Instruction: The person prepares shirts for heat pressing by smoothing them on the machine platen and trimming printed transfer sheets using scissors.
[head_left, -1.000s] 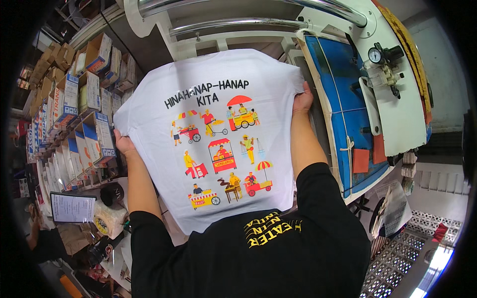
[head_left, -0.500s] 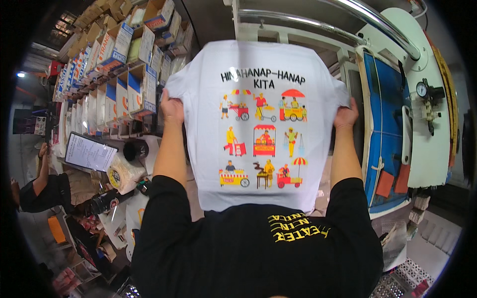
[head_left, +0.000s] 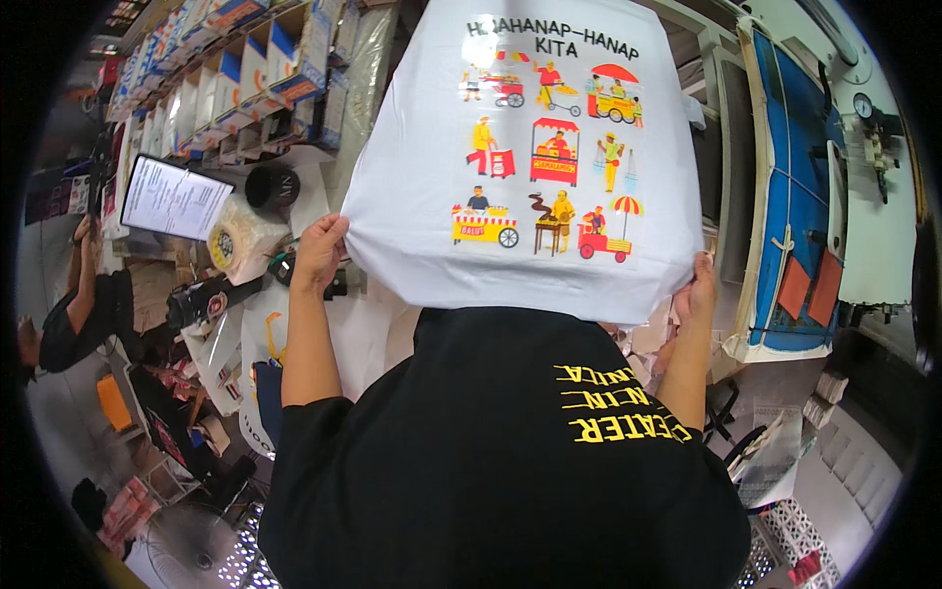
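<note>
A white T-shirt lies stretched out in front of me, printed with black lettering and rows of colourful street-vendor figures and carts. My left hand pinches its near left edge at the hem. On the opposite side, my right hand grips the near right corner of the same hem. The cloth is taut between the two hands. Its far end runs out of the top of the view, and what bears it underneath is hidden.
Left are boxes on shelving, a clipboard with paper, a black mug and a tape roll. A blue padded panel and a pressure gauge stand right. Another person's arm shows far left.
Both hands have gone from the sleeves down to the near hem, gripping it at its two sides. The shirt now sits higher in the view, its far end cut off.
</note>
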Demonstrator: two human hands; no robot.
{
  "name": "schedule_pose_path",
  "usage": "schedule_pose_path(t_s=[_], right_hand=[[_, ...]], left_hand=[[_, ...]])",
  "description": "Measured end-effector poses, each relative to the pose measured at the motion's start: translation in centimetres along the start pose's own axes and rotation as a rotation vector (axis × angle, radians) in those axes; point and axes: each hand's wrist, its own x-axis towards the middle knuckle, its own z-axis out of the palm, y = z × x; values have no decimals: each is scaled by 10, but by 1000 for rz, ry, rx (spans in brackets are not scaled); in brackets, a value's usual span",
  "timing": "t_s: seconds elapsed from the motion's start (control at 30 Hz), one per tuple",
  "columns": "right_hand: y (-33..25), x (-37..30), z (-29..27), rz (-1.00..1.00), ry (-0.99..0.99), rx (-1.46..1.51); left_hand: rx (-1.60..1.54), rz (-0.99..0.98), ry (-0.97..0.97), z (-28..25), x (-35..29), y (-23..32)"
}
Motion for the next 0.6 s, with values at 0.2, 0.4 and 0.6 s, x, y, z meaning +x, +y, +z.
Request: schedule_pose_path(t_s=[0.2,0.4,0.6], right_hand=[[5,0,9,-145,246,-232],[13,3,-8,-400,115,-357],[10,-14,0,-450,330,-454]], left_hand=[[234,27,66,-16,-11,24],[104,54,-30,-14,-11,7],[55,57,-16,-19,0,0]])
